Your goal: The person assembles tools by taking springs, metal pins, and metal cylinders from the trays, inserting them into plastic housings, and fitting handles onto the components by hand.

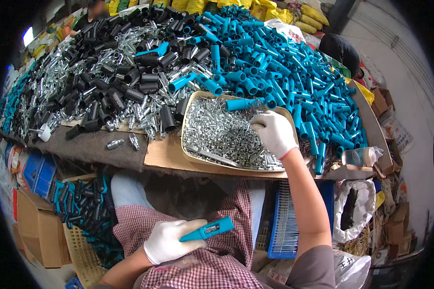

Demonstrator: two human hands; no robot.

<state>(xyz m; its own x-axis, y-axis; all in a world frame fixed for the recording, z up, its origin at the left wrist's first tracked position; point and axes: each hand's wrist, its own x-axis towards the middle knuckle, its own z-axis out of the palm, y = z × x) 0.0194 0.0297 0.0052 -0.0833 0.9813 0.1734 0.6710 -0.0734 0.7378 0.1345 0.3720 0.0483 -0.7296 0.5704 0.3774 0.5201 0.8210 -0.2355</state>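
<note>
My left hand (171, 241), in a white glove, is wrapped round a teal plastic tube (222, 225) above my lap. The tube has a slot in its side, and a metal part shows inside it. My right hand (277, 134), also gloved, is over the right part of a cream tray (183, 137), its fingers drawn together at the small parts. Whatever they may pinch is hidden. Many small silvery metal pieces (205, 123) fill the tray. A teal tube (238, 104) lies across its far rim, close to my right hand, and a flat metal strip (212, 156) lies along its near side.
Teal tubes (270, 62) are heaped behind and right of the tray. Black sleeves (130, 91) and metal parts (125, 48) pile up to the left. Below the table are a blue crate (282, 221), a cardboard box (38, 226) and teal-and-black handles (84, 200). Another person (95, 10) is at the far left.
</note>
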